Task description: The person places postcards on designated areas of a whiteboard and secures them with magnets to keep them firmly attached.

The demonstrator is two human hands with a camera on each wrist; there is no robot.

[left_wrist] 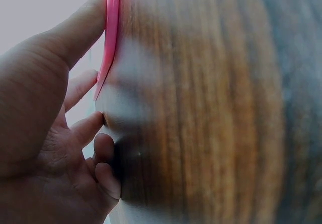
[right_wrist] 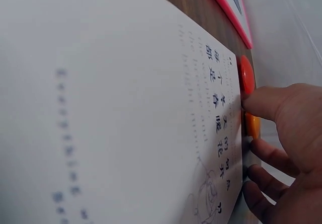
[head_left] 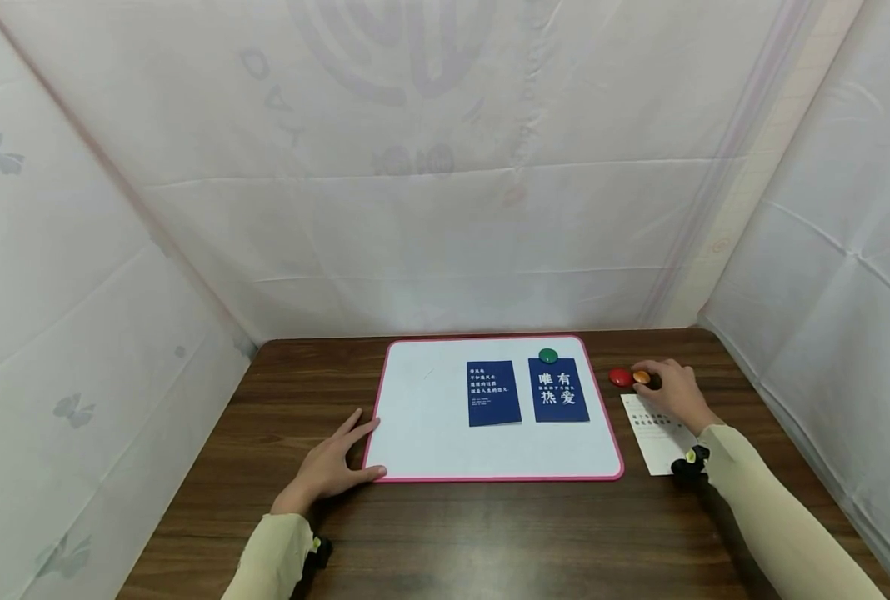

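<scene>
Dark wooden desk (head_left: 490,533): left hand (head_left: 332,467) rests flat, fingers straight, steadying pink-rimmed whiteboard (head_left: 430,417). Right hand (head_left: 673,392) pinches small orange round magnet (head_left: 642,377); likely lifting it next.

Right blue card (head_left: 558,389): large white characters 唯有 over 热爱, with a small line between them too fine to read.
Left blue card (head_left: 493,393): at 9 o'clock of the first, four lines of small white characters, illegible.
White card (right_wrist: 151,133): columns of small blue characters; 大, 的 and 花开 can be made out near its edge, the rest blurred.
</scene>
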